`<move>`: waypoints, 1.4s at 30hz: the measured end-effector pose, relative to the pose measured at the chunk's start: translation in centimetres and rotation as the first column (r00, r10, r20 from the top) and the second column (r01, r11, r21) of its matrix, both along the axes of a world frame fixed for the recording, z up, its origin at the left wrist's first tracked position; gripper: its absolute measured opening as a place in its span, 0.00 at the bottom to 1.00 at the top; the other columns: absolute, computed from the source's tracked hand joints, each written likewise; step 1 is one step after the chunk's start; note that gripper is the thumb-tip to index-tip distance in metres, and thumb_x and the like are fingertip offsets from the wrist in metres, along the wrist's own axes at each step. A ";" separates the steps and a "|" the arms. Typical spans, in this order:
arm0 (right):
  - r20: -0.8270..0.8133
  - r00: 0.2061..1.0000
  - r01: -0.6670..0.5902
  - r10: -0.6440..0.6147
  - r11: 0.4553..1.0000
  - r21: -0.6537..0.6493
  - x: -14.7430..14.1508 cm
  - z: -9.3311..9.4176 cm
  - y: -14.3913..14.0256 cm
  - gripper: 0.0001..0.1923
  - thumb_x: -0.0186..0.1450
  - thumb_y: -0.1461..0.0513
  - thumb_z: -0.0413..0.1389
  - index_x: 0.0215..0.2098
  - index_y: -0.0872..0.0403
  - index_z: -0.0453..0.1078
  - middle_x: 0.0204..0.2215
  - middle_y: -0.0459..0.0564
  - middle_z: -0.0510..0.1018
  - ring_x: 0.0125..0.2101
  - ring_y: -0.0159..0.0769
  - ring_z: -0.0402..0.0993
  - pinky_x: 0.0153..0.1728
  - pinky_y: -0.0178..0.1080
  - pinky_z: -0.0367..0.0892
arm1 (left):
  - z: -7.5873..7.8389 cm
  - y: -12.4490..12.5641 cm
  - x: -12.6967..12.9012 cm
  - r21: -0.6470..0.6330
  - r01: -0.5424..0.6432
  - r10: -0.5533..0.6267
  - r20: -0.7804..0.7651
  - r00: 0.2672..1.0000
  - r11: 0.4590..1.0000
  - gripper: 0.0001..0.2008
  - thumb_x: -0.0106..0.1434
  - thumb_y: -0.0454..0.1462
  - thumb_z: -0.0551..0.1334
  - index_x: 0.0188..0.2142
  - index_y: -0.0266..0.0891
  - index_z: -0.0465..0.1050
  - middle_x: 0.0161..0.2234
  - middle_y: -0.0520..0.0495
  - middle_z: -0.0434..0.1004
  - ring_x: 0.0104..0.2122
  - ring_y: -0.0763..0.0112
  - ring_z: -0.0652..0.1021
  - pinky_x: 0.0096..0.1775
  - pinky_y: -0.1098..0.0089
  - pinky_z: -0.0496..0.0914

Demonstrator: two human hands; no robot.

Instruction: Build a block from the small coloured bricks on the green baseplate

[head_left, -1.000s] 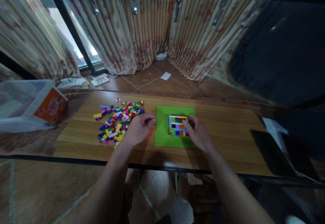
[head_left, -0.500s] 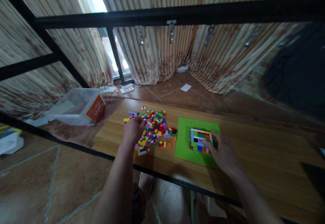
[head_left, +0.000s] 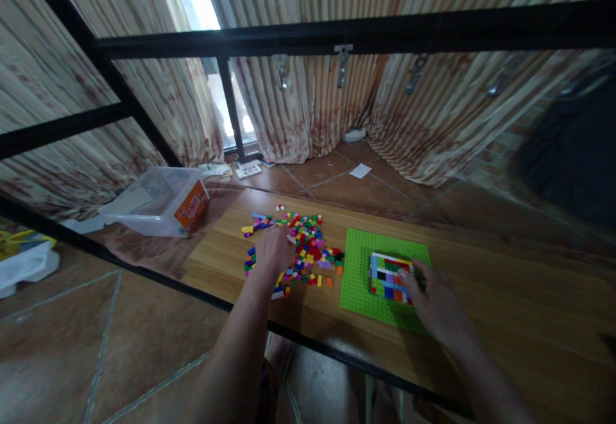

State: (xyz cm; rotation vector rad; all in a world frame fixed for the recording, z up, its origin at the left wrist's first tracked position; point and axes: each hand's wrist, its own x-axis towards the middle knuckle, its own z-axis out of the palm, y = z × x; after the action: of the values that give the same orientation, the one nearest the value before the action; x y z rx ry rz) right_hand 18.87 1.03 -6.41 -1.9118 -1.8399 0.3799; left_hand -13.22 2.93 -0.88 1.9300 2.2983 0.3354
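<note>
My left hand (head_left: 275,251) is over the left side of a loose pile of small coloured toy bricks (head_left: 308,245). Its fingers look curled and point down among the bricks; what they hold, if anything, is hidden. A light-green studded baseplate (head_left: 356,283) lies right of the pile. On it sits a low rectangular brick build (head_left: 387,276) with a multicoloured top and a white row along its far edge. My right hand (head_left: 436,299) grips the build's right side, the thumb on its top and the other fingers around the far right corner.
A clear plastic box (head_left: 149,212) with an orange label stands beyond the table's left end. The wooden table (head_left: 505,302) has a dark front edge. A black metal frame (head_left: 289,42) crosses in front of striped curtains (head_left: 327,103). Papers (head_left: 360,170) lie on the tiled floor.
My left hand has moved a little right, further over the brick pile. My right hand stays on the build. The whole view has shifted slightly.
</note>
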 end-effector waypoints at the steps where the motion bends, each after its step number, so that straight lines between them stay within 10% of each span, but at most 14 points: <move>1: -0.012 1.000 0.010 -0.010 1.000 -0.001 0.0 0.2 0.0 0.37 0.66 0.41 0.42 0.56 0.61 0.68 0.51 0.67 0.74 0.54 0.58 0.70 0.56 0.57 0.63 | 0.0 0.0 -0.1 0.011 -0.003 0.003 0.019 1.000 1.000 0.10 0.58 0.32 0.58 0.36 0.36 0.77 0.37 0.35 0.81 0.44 0.53 0.79 0.44 0.63 0.68; 6: -0.133 0.988 0.099 -0.078 0.982 0.164 -0.9 2.1 -0.3 0.29 0.66 0.45 0.46 0.50 0.56 0.72 0.49 0.65 0.76 0.51 0.55 0.72 0.53 0.57 0.65 | 0.5 -0.2 0.2 0.079 0.054 -0.083 0.436 0.896 0.995 0.06 0.58 0.37 0.61 0.30 0.38 0.76 0.29 0.46 0.79 0.33 0.63 0.78 0.35 0.68 0.69; 12: -0.486 0.859 -0.043 0.158 0.970 0.240 -4.8 4.5 -1.7 0.15 0.67 0.52 0.52 0.44 0.50 0.75 0.43 0.52 0.80 0.43 0.42 0.76 0.46 0.46 0.70 | 1.4 -2.2 4.3 -0.056 0.260 0.035 0.996 0.084 0.964 0.15 0.53 0.41 0.69 0.40 0.37 0.76 0.36 0.46 0.81 0.34 0.69 0.81 0.40 0.67 0.75; 16: -0.565 0.759 -0.253 0.325 0.946 0.204 -7.1 4.7 -2.1 0.14 0.67 0.56 0.54 0.48 0.50 0.74 0.42 0.50 0.81 0.44 0.39 0.76 0.47 0.43 0.69 | 1.5 -2.8 6.9 -0.113 0.409 0.165 0.982 -0.092 0.906 0.17 0.50 0.43 0.72 0.36 0.35 0.77 0.34 0.45 0.82 0.32 0.70 0.81 0.40 0.68 0.75; 28: -0.695 0.690 -0.170 0.200 0.979 0.112 -7.6 4.4 -1.7 0.09 0.63 0.57 0.56 0.36 0.52 0.77 0.29 0.45 0.80 0.32 0.35 0.73 0.37 0.38 0.68 | -0.7 -2.5 9.9 0.087 0.232 -0.153 0.948 0.280 0.969 0.15 0.64 0.46 0.59 0.30 0.36 0.71 0.25 0.51 0.74 0.26 0.75 0.75 0.32 0.73 0.71; 35: -0.867 0.490 -0.157 0.092 0.987 0.017 -7.9 4.7 -1.5 0.10 0.56 0.54 0.62 0.31 0.53 0.75 0.24 0.43 0.75 0.26 0.31 0.67 0.29 0.36 0.64 | -0.6 -3.3 12.1 0.329 0.105 -0.312 0.679 0.664 0.938 0.12 0.70 0.41 0.51 0.31 0.40 0.65 0.26 0.51 0.71 0.27 0.72 0.73 0.30 0.72 0.64; 42: -0.934 0.356 -0.168 0.017 0.985 -0.046 -7.7 6.0 -2.0 0.14 0.51 0.51 0.67 0.25 0.52 0.74 0.19 0.42 0.71 0.21 0.29 0.63 0.24 0.35 0.60 | -0.5 -3.6 12.8 0.435 0.088 -0.398 0.701 0.592 0.896 0.12 0.70 0.40 0.52 0.30 0.40 0.64 0.24 0.53 0.69 0.25 0.75 0.70 0.30 0.74 0.63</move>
State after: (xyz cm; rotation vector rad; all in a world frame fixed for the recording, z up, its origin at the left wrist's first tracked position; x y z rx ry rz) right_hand 11.14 -1.00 -0.44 -1.1306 -1.0817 1.3552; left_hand -0.44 -0.66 -1.41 1.6791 1.4184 1.3396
